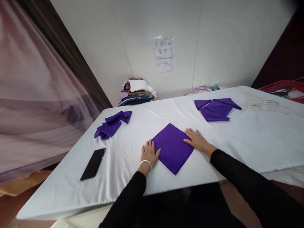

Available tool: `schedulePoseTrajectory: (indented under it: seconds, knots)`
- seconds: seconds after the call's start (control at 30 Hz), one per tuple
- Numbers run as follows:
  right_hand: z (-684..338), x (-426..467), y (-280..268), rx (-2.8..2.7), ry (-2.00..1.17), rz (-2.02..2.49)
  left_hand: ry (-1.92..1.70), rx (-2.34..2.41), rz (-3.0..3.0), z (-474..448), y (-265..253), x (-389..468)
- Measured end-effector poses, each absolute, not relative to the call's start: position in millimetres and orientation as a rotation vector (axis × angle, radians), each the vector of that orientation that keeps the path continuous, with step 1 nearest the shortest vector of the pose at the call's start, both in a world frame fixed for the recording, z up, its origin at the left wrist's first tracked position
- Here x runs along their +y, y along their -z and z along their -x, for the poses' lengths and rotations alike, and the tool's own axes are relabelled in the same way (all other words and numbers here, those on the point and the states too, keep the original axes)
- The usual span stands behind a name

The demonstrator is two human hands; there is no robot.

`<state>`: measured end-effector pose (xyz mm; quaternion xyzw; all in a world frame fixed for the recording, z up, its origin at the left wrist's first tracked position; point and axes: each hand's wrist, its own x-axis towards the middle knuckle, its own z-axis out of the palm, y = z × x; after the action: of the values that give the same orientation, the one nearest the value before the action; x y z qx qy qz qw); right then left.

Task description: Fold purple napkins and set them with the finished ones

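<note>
A purple cloth napkin (174, 148), folded into a flat square, lies turned like a diamond on the white-covered table (133, 158). My left hand (150, 153) rests flat at its left corner, fingers stretched out. At the right corner, my right hand (196, 140) lies with its fingers spread, thumb and fingertips on the cloth's edge. Neither hand grips anything. A crumpled purple napkin (111, 125) lies to the left, and another purple napkin (216, 109), partly folded, sits toward the back right.
A black phone (93, 164) lies at the table's left. Behind the far edge stand a stack of folded clothes (136, 92) and a pinkish cloth pile (198, 90). Handwritten paper signs (163, 53) hang on the wall. A pink curtain (40, 82) drapes at left; a red basket (282, 85) is far right.
</note>
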<state>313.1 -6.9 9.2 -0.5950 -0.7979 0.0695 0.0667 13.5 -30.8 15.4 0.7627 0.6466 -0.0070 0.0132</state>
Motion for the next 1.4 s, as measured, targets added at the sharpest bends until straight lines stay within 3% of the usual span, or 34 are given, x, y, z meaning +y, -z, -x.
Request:
schedulePoseTrajectory:
  seconds: [0.27,0.4,0.57,0.97,1.2,1.4]
  knots:
    - [-329.8,-4.7,2.7,-2.407,-0.153,1.867,-0.033,2.009,-2.313,-34.7,-32.6,-47.2]
    - [-329.3,-4.4,3.8,-2.406,-0.120,1.867,-0.188,1.752,-2.510,-75.3,-32.6,-70.4]
    - [-329.8,-6.3,4.2,-2.406,-0.068,1.860,-0.090,1.499,-2.559,-101.9,-28.1,-89.6]
    - [-331.1,-3.8,16.0,-2.377,-0.035,1.845,-0.081,1.506,-2.555,-29.7,-27.6,-136.7]
    - [-330.6,-2.1,15.0,-2.405,-0.054,1.866,-0.228,1.724,-2.521,-21.4,-33.9,-75.3]
    - [-317.1,-2.1,-3.8,-2.406,-0.115,1.932,-0.135,1.945,-2.370,-18.5,-19.5,-33.5]
